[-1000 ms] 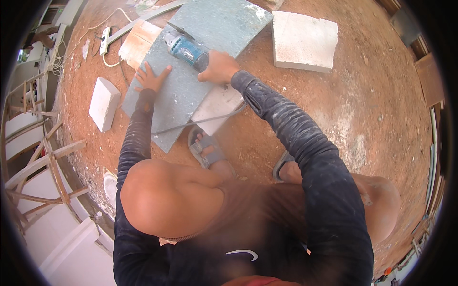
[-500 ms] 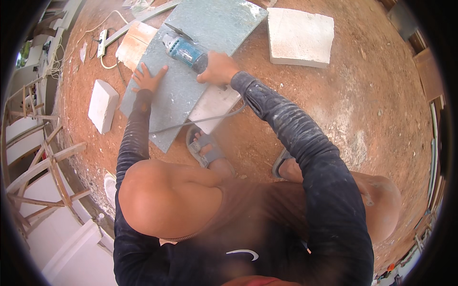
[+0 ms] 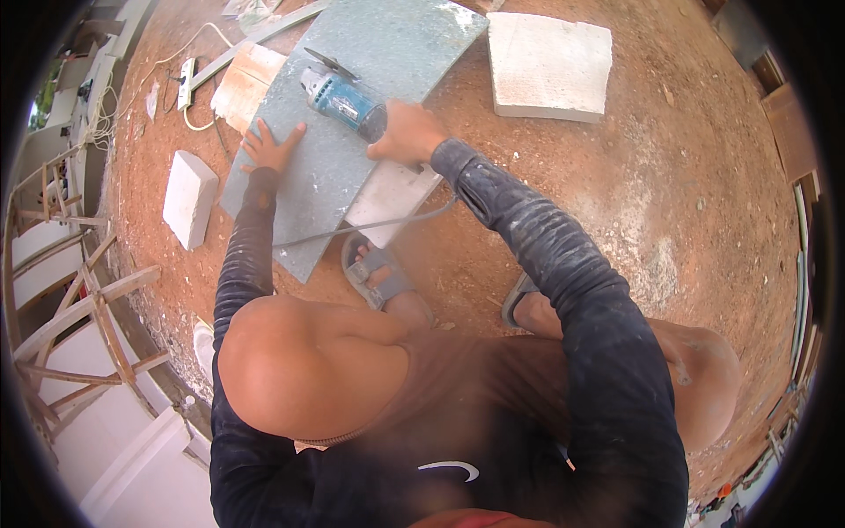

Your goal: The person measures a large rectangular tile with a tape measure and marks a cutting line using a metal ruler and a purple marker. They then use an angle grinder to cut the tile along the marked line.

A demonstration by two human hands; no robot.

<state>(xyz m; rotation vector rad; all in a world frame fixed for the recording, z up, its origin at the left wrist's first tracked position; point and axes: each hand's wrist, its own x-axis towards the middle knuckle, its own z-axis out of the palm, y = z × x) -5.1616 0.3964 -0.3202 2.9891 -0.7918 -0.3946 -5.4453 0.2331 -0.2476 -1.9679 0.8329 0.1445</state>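
Observation:
A blue-green angle grinder [image 3: 346, 104] is held over a grey slab [image 3: 387, 44], its disc [image 3: 331, 64] at the far end of the tool. My right hand [image 3: 407, 132] wraps round the grinder's rear body. Flat on the slab's left part lies my left hand [image 3: 274, 148], fingers spread. From the grinder a dark cord [image 3: 387, 220] runs back across the slab's near corner. Under the slab shows a pale block [image 3: 396, 189]. Whether the disc touches the slab I cannot tell.
White blocks lie to the right [image 3: 550, 66] and left [image 3: 190, 198] on reddish dirt. A power strip [image 3: 186, 84] with a pale cord is at the far left, near a stained block [image 3: 249, 84]. Wooden trestles [image 3: 97, 304] stand left. My sandalled foot [image 3: 378, 273] is close to the slab.
My right hand and the grinder have shifted very slightly toward me and to the right. My left hand stays flat on the slab.

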